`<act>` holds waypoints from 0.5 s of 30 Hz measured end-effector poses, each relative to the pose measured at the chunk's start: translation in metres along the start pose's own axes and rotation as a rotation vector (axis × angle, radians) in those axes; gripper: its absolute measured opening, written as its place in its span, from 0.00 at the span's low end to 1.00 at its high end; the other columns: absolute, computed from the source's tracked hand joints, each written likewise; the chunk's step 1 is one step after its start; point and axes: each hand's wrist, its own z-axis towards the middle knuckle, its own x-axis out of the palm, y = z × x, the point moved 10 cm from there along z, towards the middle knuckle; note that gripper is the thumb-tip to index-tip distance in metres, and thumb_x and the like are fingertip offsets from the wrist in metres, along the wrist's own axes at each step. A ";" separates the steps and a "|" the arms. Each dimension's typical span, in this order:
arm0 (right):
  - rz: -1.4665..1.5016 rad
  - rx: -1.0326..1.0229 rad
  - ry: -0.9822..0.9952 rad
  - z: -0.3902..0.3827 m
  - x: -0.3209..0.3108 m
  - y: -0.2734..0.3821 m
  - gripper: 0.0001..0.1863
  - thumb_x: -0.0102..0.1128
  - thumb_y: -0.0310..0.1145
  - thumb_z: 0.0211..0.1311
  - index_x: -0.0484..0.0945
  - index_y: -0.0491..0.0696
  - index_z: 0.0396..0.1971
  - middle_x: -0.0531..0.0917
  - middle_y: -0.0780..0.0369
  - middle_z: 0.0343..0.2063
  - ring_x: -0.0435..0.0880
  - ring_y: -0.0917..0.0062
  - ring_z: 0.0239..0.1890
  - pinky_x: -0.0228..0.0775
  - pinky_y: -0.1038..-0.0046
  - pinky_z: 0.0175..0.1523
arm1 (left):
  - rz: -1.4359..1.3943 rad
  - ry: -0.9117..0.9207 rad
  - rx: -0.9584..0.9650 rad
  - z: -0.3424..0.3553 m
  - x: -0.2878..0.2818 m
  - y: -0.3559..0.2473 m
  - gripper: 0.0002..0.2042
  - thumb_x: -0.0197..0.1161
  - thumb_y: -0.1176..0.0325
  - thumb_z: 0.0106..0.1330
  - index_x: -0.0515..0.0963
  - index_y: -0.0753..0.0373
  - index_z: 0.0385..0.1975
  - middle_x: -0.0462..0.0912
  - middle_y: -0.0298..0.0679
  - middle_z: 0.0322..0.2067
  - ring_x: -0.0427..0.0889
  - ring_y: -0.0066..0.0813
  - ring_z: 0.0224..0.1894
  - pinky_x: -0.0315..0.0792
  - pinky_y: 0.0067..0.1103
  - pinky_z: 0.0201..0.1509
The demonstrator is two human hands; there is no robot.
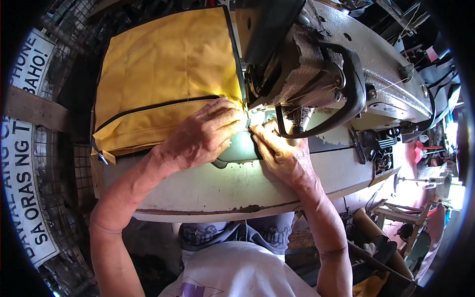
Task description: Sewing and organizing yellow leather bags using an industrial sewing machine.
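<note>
Fingers of the left hand (210, 131) curl nearly closed over the 4 o'clock corner of a yellow fabric piece (168, 64), seemingly gripping it; those of the right hand (284, 153) sit close together beside the lit needle area, their hold, if any, impossible to tell. The piece lies on the bench (208, 185), toward 10 o'clock from the needle area, beside a sewing machine (368, 64) at 1 o'clock. Black edging is already on its right side and a black strip crosses its lower part; the corner appears unfinished, remaining stitching unclear. A white sign (32, 193) hangs at 9 o'clock.
</note>
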 end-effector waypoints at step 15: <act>-0.117 -0.085 -0.041 -0.002 -0.005 0.010 0.14 0.62 0.28 0.58 0.81 0.48 0.46 0.79 0.57 0.30 0.77 0.60 0.36 0.67 0.60 0.42 | 0.010 0.072 -0.013 -0.004 0.007 -0.001 0.20 0.67 0.80 0.50 0.77 0.71 0.47 0.78 0.47 0.48 0.76 0.45 0.57 0.73 0.31 0.63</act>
